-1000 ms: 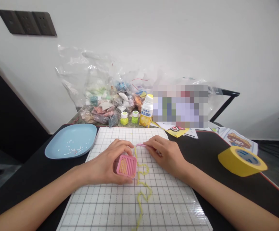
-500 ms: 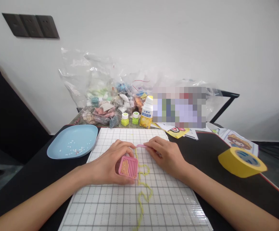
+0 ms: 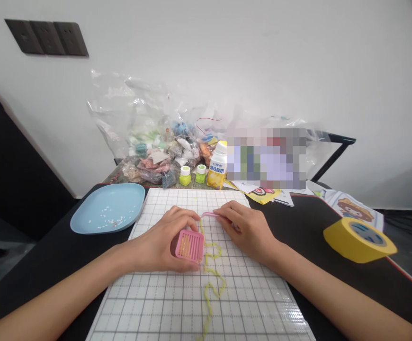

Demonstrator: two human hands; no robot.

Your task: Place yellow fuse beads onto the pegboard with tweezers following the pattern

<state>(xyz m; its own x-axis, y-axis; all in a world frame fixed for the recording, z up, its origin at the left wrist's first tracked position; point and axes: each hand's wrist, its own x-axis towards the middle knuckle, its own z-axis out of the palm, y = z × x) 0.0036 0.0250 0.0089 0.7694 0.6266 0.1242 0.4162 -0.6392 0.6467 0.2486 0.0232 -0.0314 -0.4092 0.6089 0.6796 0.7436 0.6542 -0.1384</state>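
Observation:
My left hand (image 3: 170, 239) is closed around a small pink slotted tray (image 3: 190, 246), which has yellow beads in the slots on its left side. In my right hand (image 3: 245, 227) a thin pink stick with a bent tip (image 3: 209, 214) is pinched between thumb and fingers. Its tip reaches the top of a wavy yellow-green line of tiny beads (image 3: 209, 289), close to my left fingertips. That line runs down the white grid board (image 3: 149, 308) toward me. Whether a bead sits at the tip is too small to tell.
A blue tray (image 3: 95, 213) with scattered white beads stands at left, a yellow tape roll (image 3: 358, 239) at right. Behind the board are two bead jars (image 3: 185, 176), a white-and-yellow bottle (image 3: 218, 166), bagged beads (image 3: 152, 166) and printed cards (image 3: 355, 208).
Both hands keep nearly the same pose, with the pink tray and pink stick still held. The whole view has shifted very slightly.

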